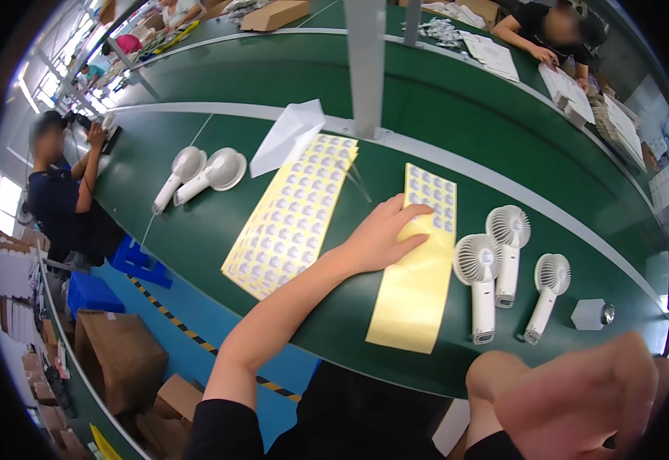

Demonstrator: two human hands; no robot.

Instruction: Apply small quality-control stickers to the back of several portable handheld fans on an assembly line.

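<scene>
My left hand (386,239) rests on a narrow yellow sticker sheet (413,303), thumb and index finger spread apart on it. Small silvery stickers fill the sheet's far end, while its near part is bare. My right hand (580,395) is raised at the lower right, close to the camera and blurred; its fingers do not show clearly. Nearest to it on the table are three white handheld fans: one fan (478,264), another fan (509,230) partly behind it, and a smaller-looking fan (550,280) further right.
A stack of larger sticker sheets (292,222) lies left, with white paper (288,134) behind. Two more fans (223,170) (185,169) lie farther left. A white bottle with a metallic cap (591,314) stands right. A metal post (367,69) rises behind. Other people work at far left and far right.
</scene>
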